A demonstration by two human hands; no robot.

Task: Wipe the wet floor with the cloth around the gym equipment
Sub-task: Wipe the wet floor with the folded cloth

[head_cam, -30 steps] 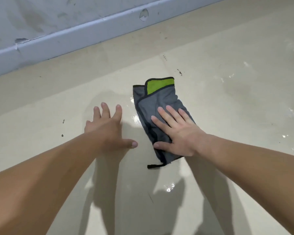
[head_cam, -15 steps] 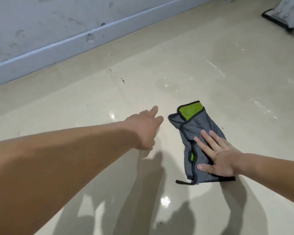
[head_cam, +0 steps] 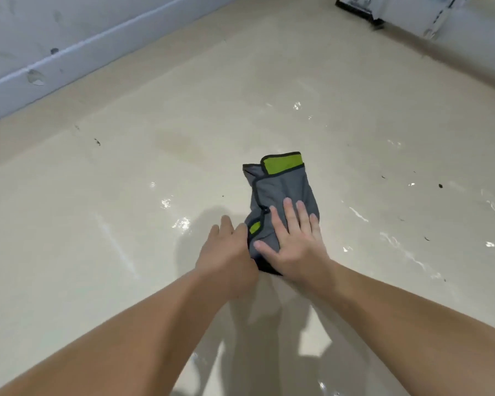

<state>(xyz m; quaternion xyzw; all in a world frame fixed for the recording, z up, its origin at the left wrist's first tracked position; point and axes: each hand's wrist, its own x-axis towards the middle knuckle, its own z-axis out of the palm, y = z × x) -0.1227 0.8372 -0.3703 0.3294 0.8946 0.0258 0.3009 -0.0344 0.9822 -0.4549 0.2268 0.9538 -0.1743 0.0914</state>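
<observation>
Grey cloth under flat right hand; left hand at its edge, grip unclear.

Right hand flat on cloth, left hand at its edge

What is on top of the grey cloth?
The right hand lies flat on the cloth; the left hand touches its edge. The floor beneath it is hidden.
</observation>
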